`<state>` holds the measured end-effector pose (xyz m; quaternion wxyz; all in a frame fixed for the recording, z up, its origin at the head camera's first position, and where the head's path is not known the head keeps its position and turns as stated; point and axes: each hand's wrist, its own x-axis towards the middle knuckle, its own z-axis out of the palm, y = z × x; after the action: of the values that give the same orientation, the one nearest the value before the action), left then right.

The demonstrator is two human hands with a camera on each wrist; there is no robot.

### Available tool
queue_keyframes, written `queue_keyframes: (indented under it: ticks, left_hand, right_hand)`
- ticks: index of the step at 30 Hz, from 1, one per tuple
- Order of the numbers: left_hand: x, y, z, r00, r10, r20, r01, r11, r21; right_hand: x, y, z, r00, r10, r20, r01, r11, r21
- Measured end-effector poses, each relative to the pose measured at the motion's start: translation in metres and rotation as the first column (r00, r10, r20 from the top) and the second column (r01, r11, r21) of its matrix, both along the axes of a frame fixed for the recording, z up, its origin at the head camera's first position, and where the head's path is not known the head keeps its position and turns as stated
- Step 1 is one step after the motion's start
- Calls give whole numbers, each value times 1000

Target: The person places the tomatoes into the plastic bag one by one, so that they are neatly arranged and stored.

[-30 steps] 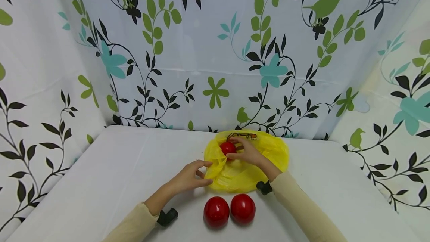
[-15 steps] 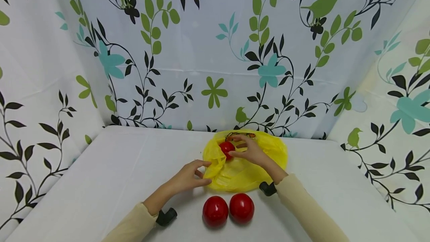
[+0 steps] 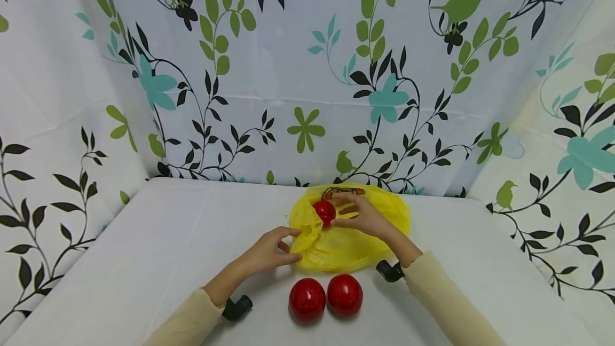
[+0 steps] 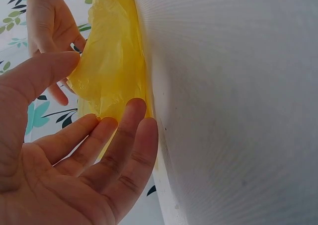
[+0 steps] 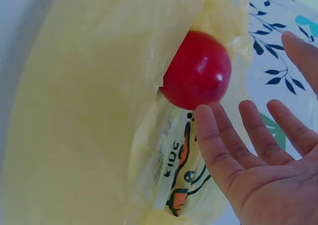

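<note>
Two red balls point(image 3: 325, 298) sit touching on the table point(image 3: 144, 260) before the yellow bag point(image 3: 379, 212). The left hand point(image 3: 269, 252) pinches the bag's edge; the right hand point(image 3: 362, 217), fingers relaxed, hovers beside a third ball point(image 3: 324, 211) half hidden by plastic.

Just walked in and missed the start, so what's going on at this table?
A person works at a yellow plastic bag lying on a white table. The left hand pinches the bag's near-left edge. The right hand, fingers straight, sits just beside a red ball in the bag's mouth, apparently not gripping it. Two more red balls lie side by side on the table in front of the bag.
</note>
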<state>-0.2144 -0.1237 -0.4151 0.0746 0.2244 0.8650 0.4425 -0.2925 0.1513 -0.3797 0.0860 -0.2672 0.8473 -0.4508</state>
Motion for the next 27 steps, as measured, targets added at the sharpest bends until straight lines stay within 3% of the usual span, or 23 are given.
queue_keyframes:
  ticks: [17,27]
  left_hand:
    - [-4,1,0,1000,3,1,-3,1000,1]
    - [-3,1,0,1000,4,9,-4,1000,1]
  right_hand:
    - [37,7,15,993,111,33,-112,994,14]
    - [58,13,9,988,150,47,-150,989,1]
